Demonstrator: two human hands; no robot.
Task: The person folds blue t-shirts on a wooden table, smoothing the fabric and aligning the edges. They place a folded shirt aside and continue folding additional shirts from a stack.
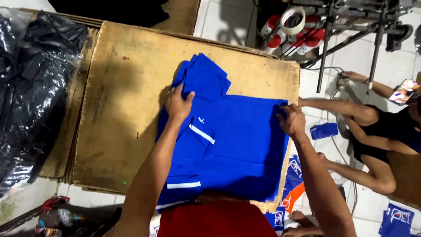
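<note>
1 head view, probably near-vertical, close

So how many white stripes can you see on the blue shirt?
2 clear ones on the blue shirt: one slanted stripe below the left hand, one level stripe near the bottom edge. Folds may hide more.

a worn cardboard sheet [131, 87] on the floor carries a blue shirt [237, 145].

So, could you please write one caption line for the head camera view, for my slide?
Left hand and right hand press flat on a blue shirt spread over a cardboard sheet.
</note>
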